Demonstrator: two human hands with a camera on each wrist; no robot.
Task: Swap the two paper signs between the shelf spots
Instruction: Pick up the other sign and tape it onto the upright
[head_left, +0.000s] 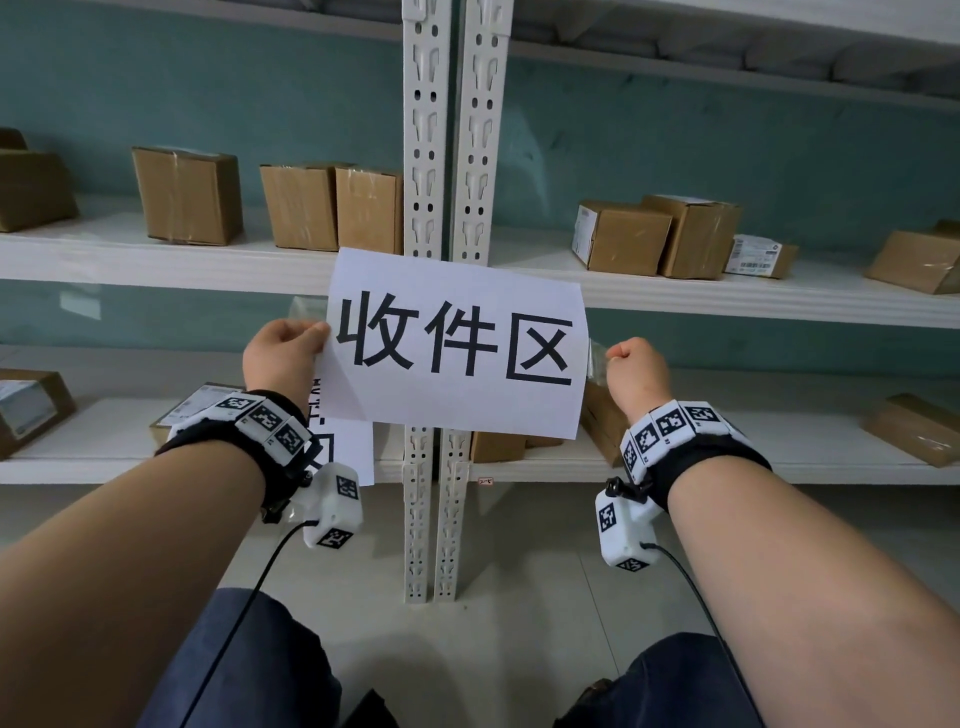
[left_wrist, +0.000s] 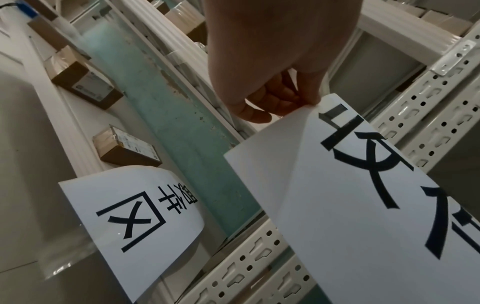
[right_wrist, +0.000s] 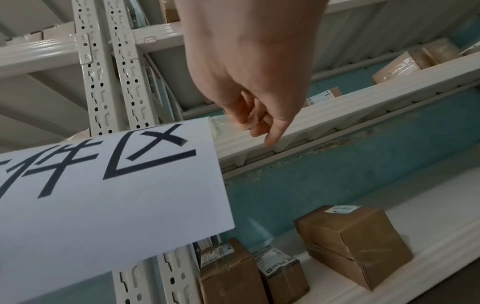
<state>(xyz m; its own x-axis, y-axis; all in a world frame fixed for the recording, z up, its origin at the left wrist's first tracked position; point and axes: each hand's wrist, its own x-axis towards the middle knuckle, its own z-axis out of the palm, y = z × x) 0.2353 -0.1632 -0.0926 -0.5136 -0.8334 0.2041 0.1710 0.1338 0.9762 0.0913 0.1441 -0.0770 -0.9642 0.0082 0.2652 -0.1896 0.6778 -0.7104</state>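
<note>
A white paper sign (head_left: 457, 348) with three large black characters is held up in front of the shelf posts. My left hand (head_left: 288, 353) pinches its left edge, thumb on the front (left_wrist: 310, 102). My right hand (head_left: 631, 366) pinches a clear tape strip (right_wrist: 228, 123) that sticks out from the sign's upper right corner (right_wrist: 116, 185). The second paper sign (left_wrist: 135, 222) hangs from the front edge of the lower left shelf. In the head view it (head_left: 348, 452) is mostly hidden behind my left wrist and the held sign.
Two white perforated shelf posts (head_left: 447, 156) stand in the middle behind the sign. Cardboard boxes (head_left: 189, 195) sit on the upper shelf boards on both sides, and more boxes (right_wrist: 355, 244) lie on the lower shelf (head_left: 727, 462). Bare floor lies below.
</note>
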